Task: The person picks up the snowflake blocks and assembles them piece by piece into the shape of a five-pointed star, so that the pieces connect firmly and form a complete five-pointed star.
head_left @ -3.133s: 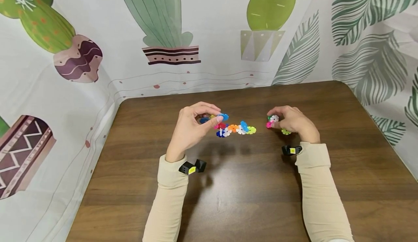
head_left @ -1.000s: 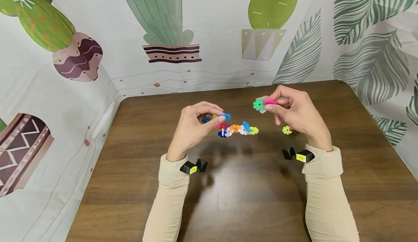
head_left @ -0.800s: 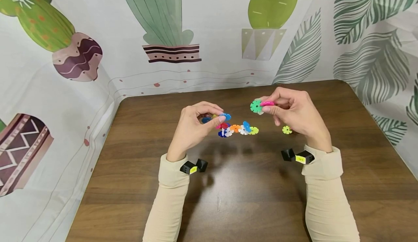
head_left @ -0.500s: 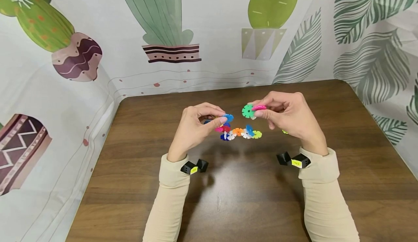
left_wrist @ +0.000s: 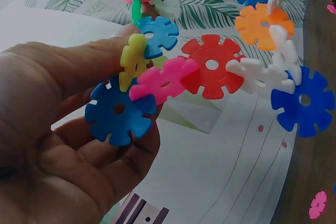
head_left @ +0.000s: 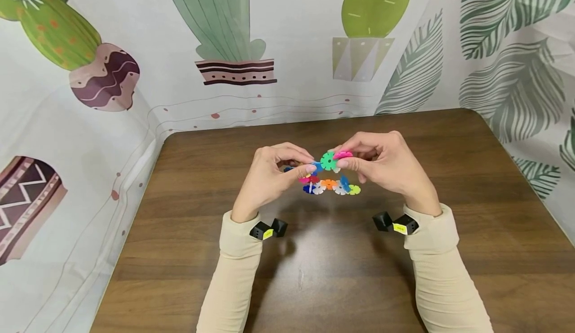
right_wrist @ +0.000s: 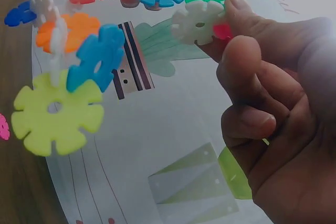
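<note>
My left hand (head_left: 274,178) pinches one end of a chain of interlocking plastic snowflake discs, held above the table. In the left wrist view the chain has a red disc (left_wrist: 223,80), an orange disc (left_wrist: 254,32) and several in blue, white, pink and yellow. A lime disc (right_wrist: 55,135) ends it in the right wrist view. My right hand (head_left: 388,168) pinches a small cluster: a green disc (head_left: 327,165), a pink disc (head_left: 343,154) and a white disc (right_wrist: 186,24). The green disc meets the chain's blue disc (left_wrist: 163,40) at my left fingertips.
A brown wooden table (head_left: 323,283) lies below both hands. Loose pink discs (left_wrist: 318,205) show on it in the wrist views. A cloth backdrop (head_left: 301,33) printed with cacti and leaves stands behind. Each sleeve carries a black wrist camera (head_left: 268,230).
My right hand picked the cluster up off the table and carried it left to the chain. The left hand stays nearly still. The loose lime disc at right is now hidden.
</note>
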Motion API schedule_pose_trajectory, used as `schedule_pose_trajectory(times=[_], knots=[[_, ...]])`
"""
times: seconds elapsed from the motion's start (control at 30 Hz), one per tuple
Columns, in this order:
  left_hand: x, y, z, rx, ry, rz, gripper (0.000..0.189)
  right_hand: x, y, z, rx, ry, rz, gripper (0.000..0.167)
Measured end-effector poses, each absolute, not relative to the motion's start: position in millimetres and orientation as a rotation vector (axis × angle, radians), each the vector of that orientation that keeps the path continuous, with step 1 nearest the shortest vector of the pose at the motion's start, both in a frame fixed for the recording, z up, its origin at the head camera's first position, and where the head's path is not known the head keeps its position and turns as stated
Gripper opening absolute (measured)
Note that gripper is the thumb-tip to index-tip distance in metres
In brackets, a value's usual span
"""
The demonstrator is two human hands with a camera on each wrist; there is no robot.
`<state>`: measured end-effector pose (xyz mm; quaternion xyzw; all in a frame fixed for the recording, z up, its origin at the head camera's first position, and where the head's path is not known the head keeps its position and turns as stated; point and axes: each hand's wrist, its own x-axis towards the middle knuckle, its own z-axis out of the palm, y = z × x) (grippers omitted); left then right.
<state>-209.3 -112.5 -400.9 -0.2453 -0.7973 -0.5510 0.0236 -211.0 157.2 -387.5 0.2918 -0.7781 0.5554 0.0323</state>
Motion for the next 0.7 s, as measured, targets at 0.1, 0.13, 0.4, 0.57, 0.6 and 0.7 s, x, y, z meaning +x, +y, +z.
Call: schedule_pose_trajectory(times=[0.1, 0.13, 0.4, 0.57, 0.6, 0.7], knots=[[-209.3, -112.0, -400.7, -0.769, -2.469, -1.712, 0.004, -211.2, 157.1, -387.0, 0.885, -2.431, 1.662, 0.022], [-209.3, -112.0, -400.5, -0.771, -2.470, -1.713, 0.004, -211.2, 157.1, -386.9, 0.879, -2.441, 1.650, 0.022], [-208.9, -111.4, -400.9, -0.779, -2.470, -1.708, 0.005, -210.9, 157.9, -386.9, 0.883, -2.459, 1.610, 0.024], [-208.6, -111.2, -400.8, -0.782, -2.482, -1.695, 0.005, -210.9, 158.5, -387.0, 0.890, -2.461, 1.600, 0.025], [-208.7, -111.1, -401.0, -0.783, -2.483, -1.694, 0.004, -210.9, 158.5, -387.0, 0.893, -2.462, 1.598, 0.025], [-208.5, -110.8, -401.2, -0.786, -2.488, -1.689, 0.004, -210.5, 158.4, -386.7, 0.891, -2.469, 1.600, 0.026]])
